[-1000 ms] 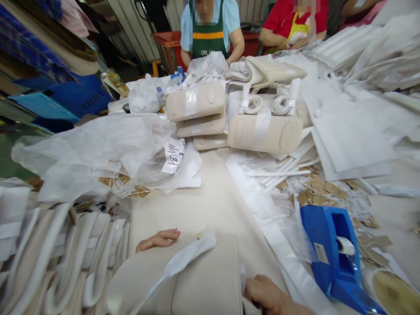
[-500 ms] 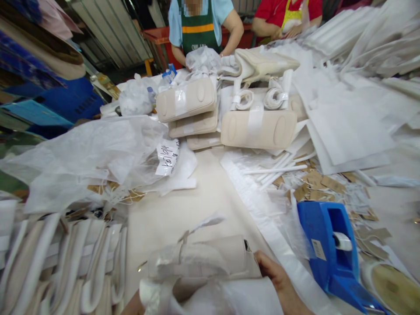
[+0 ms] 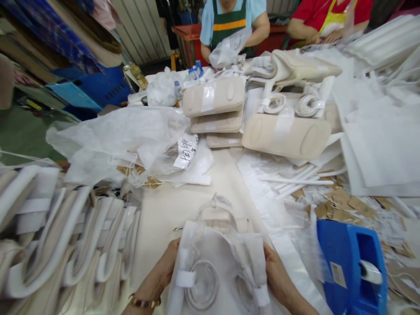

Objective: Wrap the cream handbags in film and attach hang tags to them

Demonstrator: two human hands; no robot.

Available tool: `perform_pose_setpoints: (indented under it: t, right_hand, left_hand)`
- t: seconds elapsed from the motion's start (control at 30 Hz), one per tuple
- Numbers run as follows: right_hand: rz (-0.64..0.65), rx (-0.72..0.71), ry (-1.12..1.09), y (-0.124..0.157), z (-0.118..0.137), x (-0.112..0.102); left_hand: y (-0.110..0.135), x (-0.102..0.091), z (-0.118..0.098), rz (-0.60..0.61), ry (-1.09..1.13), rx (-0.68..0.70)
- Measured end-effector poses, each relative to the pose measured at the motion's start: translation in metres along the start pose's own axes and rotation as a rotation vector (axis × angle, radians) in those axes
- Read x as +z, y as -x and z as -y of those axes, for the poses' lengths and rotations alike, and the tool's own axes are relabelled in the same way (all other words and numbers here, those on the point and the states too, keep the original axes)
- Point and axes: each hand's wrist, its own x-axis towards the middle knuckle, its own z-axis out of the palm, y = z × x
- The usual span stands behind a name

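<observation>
Both my hands hold a cream bag (image 3: 219,258) wrapped in white translucent sheet, low in the middle of the view. My left hand (image 3: 164,269), a bracelet on its wrist, grips the bag's left edge with fingers curled round it. Along the right edge my right hand (image 3: 277,275) grips the same way. Coiled white straps with white paper bands lie on the bag's face, and its handle arches at the top.
A blue tape dispenser (image 3: 351,262) stands right of my hands. Stacked cream bags (image 3: 282,135) lie across the table, white-handled bags (image 3: 59,236) pile at left, crumpled plastic bags (image 3: 124,140) sit left of centre. Cardboard tags (image 3: 341,203) are scattered right. Two people in aprons (image 3: 229,22) work opposite.
The bag has been turned so its face with the coiled straps points up. My left hand has come up to its left edge, and both hands now hold it by the sides.
</observation>
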Motion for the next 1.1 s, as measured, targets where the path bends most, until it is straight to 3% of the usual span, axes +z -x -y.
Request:
perform_pose_setpoints:
  t: [0.1, 0.23, 0.43, 0.6, 0.77, 0.9, 1.0, 1.1]
  right_hand:
    - [0.016, 0.036, 0.027, -0.003, 0.001, 0.001]
    - [0.008, 0.074, 0.031, -0.009, -0.002, 0.002]
    - [-0.109, 0.021, 0.107, -0.011, -0.006, 0.004]
    - [-0.173, -0.045, 0.199, -0.016, 0.000, 0.007]
    - [-0.344, -0.132, 0.619, -0.037, 0.010, 0.009]
    - [-0.378, -0.127, 0.736, -0.045, 0.022, 0.010]
    - [-0.373, -0.148, 0.746, -0.022, 0.023, -0.004]
    - [-0.416, -0.140, 0.690, 0.035, 0.015, -0.037]
  left_hand:
    - [-0.008, -0.003, 0.008, -0.082, 0.033, 0.029]
    - [-0.021, -0.009, 0.012, -0.106, 0.073, 0.086]
    - [-0.009, -0.014, 0.008, 0.006, 0.185, 0.116]
    - [0.001, -0.011, -0.002, 0.035, -0.137, 0.255]
    - [-0.027, -0.008, -0.024, -0.073, -0.443, 0.396]
    - [-0.043, -0.009, -0.036, -0.146, -0.547, 0.434]
    - [-0.030, -0.020, -0.029, -0.187, -0.551, 0.447]
    - [0.014, -0.042, 0.001, -0.373, -0.458, 0.445]
